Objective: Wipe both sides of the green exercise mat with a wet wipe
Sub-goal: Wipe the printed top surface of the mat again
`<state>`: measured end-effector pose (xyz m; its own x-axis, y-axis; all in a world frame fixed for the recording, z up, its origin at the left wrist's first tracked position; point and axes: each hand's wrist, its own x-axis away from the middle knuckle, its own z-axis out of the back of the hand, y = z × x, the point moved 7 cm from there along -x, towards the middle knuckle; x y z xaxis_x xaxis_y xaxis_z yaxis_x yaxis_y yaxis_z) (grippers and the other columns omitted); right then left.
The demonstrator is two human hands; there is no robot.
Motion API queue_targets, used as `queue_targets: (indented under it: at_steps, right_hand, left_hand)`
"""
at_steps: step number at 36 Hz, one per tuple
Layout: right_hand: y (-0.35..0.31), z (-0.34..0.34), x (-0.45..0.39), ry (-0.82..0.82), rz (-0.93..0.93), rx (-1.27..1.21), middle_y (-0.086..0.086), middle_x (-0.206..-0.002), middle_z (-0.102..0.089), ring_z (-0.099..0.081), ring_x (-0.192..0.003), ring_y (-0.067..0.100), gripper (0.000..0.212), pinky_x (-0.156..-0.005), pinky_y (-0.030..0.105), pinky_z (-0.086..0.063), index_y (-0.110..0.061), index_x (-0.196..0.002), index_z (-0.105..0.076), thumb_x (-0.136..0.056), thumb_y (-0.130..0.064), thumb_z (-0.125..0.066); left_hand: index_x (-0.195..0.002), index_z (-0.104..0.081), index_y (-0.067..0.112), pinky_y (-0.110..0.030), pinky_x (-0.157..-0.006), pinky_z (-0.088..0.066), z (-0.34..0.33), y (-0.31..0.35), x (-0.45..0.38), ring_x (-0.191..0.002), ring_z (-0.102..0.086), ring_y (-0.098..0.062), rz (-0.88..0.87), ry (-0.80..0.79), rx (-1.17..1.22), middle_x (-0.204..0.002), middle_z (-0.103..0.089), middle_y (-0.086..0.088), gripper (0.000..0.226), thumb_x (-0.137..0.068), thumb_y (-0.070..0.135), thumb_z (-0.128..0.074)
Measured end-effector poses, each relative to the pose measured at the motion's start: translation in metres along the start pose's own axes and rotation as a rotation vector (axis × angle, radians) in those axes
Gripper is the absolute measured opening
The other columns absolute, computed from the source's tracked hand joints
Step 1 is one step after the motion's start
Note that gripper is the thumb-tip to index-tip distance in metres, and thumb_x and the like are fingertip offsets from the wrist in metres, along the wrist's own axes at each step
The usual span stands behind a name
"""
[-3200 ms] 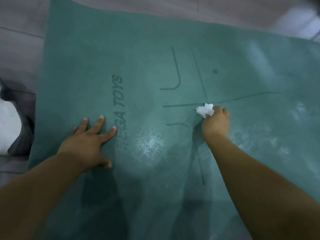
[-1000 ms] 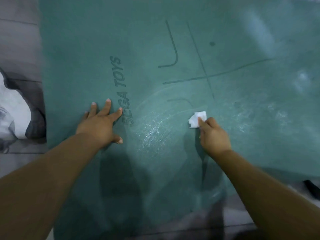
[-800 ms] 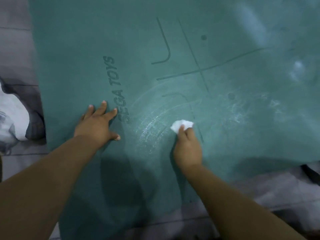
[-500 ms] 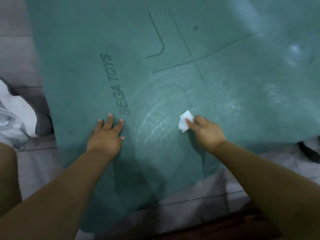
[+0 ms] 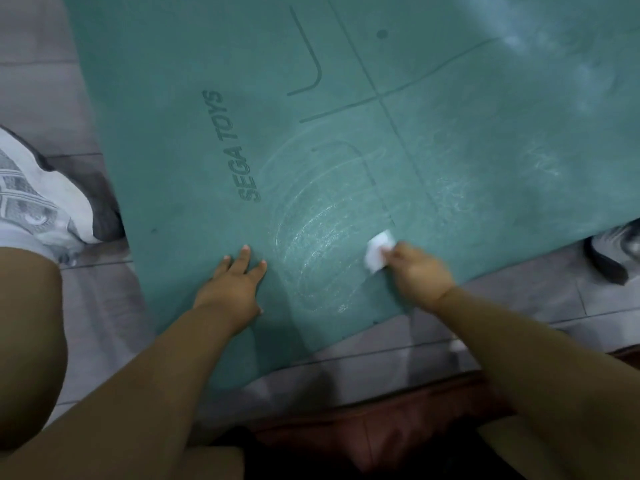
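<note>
Green exercise mat (image 5: 346,98): spread flat on grey tiled floor (image 5: 38,81), near corner towards the viewer, printed side up; lettering "SEGA TOYS" (image 5: 235,147) and dark guide lines (image 5: 377,95) visible. Curved wet streaks (image 5: 322,237) between the two hands.

Left hand (image 5: 232,285): flat on the mat close to its near edge, palm down, fingers straight and slightly spread; holding nothing.

Right hand (image 5: 419,275): near the mat's near right edge, fingers curled, pinching the wet wipe; slightly blurred.

Wet wipe (image 5: 379,249): small, white, folded; pressed on the mat surface at the right end of the streaks, protruding left of the fingertips.

White and grey shoe (image 5: 38,199): on the floor, just beside the mat's left edge.

Dark shoe (image 5: 613,251): at the mat's right edge, partly tucked under it.
</note>
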<state>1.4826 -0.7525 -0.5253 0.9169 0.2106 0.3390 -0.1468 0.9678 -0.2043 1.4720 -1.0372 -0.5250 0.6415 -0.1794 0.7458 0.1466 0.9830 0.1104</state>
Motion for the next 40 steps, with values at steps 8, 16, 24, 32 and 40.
queue_targets:
  at_steps: [8,16,24,32,40]
  right_hand:
    - [0.004,-0.01,0.027,0.177,-0.574,-0.21,0.016,-0.138,-0.039,-0.052,-0.105,0.035,0.047,-0.082,0.035,-0.04,-0.002,-0.139,-0.037,-0.092,-0.003,-0.041]
    - [-0.125,-0.046,0.053,-0.015,0.446,-0.166,0.003,-0.098,-0.043,-0.06,-0.059,0.027,0.045,-0.042,0.024,-0.044,-0.012,-0.117,-0.05,-0.073,-0.019,-0.051]
    - [0.02,-0.011,0.074,0.301,-0.615,-0.383,0.02,-0.11,-0.049,-0.055,-0.088,0.041,0.032,-0.075,0.039,-0.043,-0.004,-0.118,-0.058,-0.09,-0.009,-0.044]
    - [-0.12,-0.049,0.064,-0.13,0.064,-0.25,0.017,-0.12,-0.051,-0.059,-0.085,0.039,0.051,-0.062,0.036,-0.041,-0.008,-0.129,-0.052,-0.078,-0.002,-0.06]
    - [-0.024,-0.023,0.069,-0.03,-0.286,-0.155,0.018,-0.117,-0.045,-0.056,-0.093,0.039,0.032,-0.071,0.042,-0.043,-0.006,-0.117,-0.051,-0.086,-0.009,-0.052]
  left_hand:
    - [-0.152,0.0,0.024,-0.041,-0.117,-0.02,-0.012,0.012,0.008,-0.145,0.005,-0.032,0.036,-0.015,-0.034,-0.157,0.022,-0.002,0.087,-0.09,0.032,-0.061]
    - [-0.151,0.004,0.032,-0.041,-0.118,-0.016,-0.03,0.015,0.02,-0.145,0.009,-0.034,0.031,-0.015,-0.008,-0.156,0.025,0.0,0.089,-0.089,0.032,-0.061]
    - [-0.15,-0.001,0.036,-0.041,-0.117,-0.02,-0.031,0.014,0.021,-0.144,0.011,-0.032,0.025,0.027,-0.001,-0.155,0.025,0.004,0.087,-0.089,0.033,-0.063]
    - [-0.15,0.003,0.035,-0.041,-0.118,-0.016,-0.03,0.014,0.024,-0.145,0.011,-0.033,0.022,0.016,-0.043,-0.155,0.026,0.002,0.089,-0.089,0.036,-0.061]
    - [-0.15,-0.001,0.038,-0.04,-0.118,-0.017,-0.029,0.009,0.029,-0.145,0.008,-0.028,-0.001,0.026,-0.056,-0.156,0.023,0.006,0.088,-0.088,0.034,-0.063]
